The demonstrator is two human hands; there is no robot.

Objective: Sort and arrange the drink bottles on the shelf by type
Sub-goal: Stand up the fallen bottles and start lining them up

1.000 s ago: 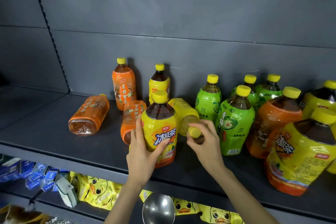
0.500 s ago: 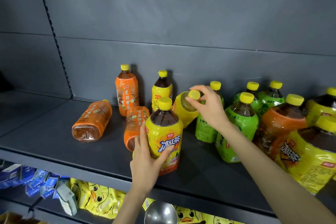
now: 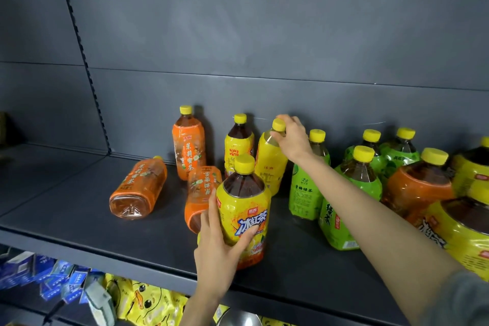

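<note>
Head view — right hand (image 3: pixel 292 137) grips yellow bottle (image 3: pixel 270 164).

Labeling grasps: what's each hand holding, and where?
Left hand grips front yellow bottle around its body; right hand pinches pale yellow bottle at its cap and neck.

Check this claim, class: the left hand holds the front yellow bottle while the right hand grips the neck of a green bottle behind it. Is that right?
Not quite. In the head view, the right hand grips the neck of a pale yellow bottle, not a green one. The left hand does hold the front yellow bottle.
</note>
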